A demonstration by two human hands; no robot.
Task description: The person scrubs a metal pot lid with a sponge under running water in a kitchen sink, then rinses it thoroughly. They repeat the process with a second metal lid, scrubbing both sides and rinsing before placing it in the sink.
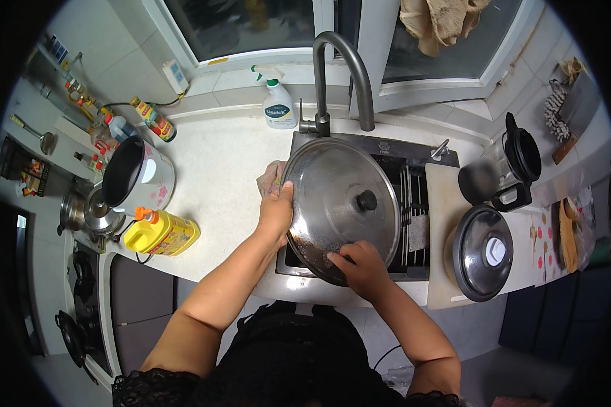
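Note:
A large round metal pot lid (pixel 332 176) with a black knob (pixel 366 200) is tilted over the dark sink (pixel 417 268). My left hand (pixel 275 216) grips its left edge, with the thumb on top of the lid. On the lid's lower part, my right hand (pixel 363 269) presses with bent fingers; something small and dark shows at them, too small to name. Brownish stains mark the lid's lower left. Next to my left hand, a crumpled pale cloth (pixel 270 178) lies on the counter by the lid's rim. Most of the basin is hidden under the lid.
A curved grey faucet (pixel 346 47) arches behind the lid. At left are a yellow jug (pixel 161 233) and a deep pot (pixel 161 178); a spray bottle (pixel 279 108) stands behind. To the right, a lidded pot (pixel 478 254) sits on a cutting board (pixel 438 203), near a blender jug (pixel 512 166).

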